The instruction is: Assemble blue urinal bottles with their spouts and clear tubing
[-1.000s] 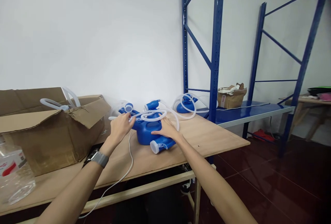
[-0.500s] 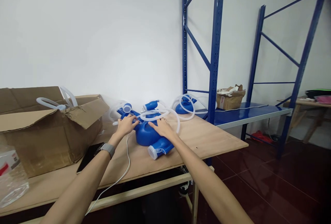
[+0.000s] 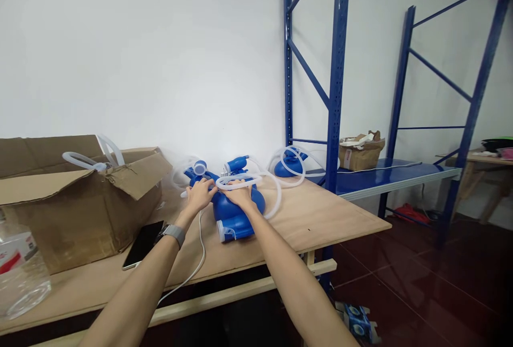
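A blue plastic urinal bottle [image 3: 226,209] lies on the plywood table, its white-capped mouth pointing toward my left and front. My right hand [image 3: 239,195] is on top of it with fingers closed around its upper part, partly hidden behind a coiled clear tube [image 3: 276,197]. At the bottle's upper left, my left hand [image 3: 200,194] has its fingers curled and pressed together; what they grip is hidden. Further blue bottles lie just behind: one with a round white cap [image 3: 200,167] and another [image 3: 237,164] pointing right. A separate blue bottle [image 3: 289,167] with looped tubing rests at the table's back right.
An open cardboard box [image 3: 80,218] with tubing sticking out stands left, beside a phone [image 3: 143,243] and a clear plastic jug [image 3: 22,272]. A white cable [image 3: 202,251] hangs over the table's front edge. Blue shelving [image 3: 335,79] rises at right, holding a small carton [image 3: 360,153].
The bottle under my hands has turned, its capped mouth swinging left. My right hand has shifted left and closed further around it. The view has moved slightly.
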`<state>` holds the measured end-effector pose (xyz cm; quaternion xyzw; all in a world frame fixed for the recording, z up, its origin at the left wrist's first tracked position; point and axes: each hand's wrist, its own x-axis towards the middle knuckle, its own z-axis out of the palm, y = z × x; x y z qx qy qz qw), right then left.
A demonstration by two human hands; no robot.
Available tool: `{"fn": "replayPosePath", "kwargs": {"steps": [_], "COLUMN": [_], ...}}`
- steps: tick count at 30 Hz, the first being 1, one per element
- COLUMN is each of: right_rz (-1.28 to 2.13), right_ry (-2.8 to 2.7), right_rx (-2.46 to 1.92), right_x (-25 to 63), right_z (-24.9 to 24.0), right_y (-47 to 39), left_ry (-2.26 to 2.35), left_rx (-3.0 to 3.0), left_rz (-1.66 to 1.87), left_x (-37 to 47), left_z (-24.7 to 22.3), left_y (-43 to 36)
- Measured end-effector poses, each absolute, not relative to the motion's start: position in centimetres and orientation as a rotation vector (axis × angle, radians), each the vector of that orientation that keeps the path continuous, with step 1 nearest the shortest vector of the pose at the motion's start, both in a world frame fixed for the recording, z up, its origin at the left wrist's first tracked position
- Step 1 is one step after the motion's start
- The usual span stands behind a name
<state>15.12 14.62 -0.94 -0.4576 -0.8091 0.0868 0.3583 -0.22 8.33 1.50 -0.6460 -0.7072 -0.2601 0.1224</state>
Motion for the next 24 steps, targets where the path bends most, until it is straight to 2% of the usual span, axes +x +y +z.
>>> {"fn": "replayPosePath", "kwargs": {"steps": [14,24], "right_rz": [0.367,0.475], "right_ry": [-1.976,-2.173], "right_rx": [-1.241,-1.215], "right_x": [14.5,15.2], "right_z": [-1.2,-0.5], "right_y": [15.2,17.1], "left_ry": [-2.135,-2.142], "left_rx": [-1.808,-1.851], "left_rz": [-0.863,-0.882], "left_x": [0.2,-0.1], "left_z": [1.1,1.3], "left_y": [9.0,8.4]}}
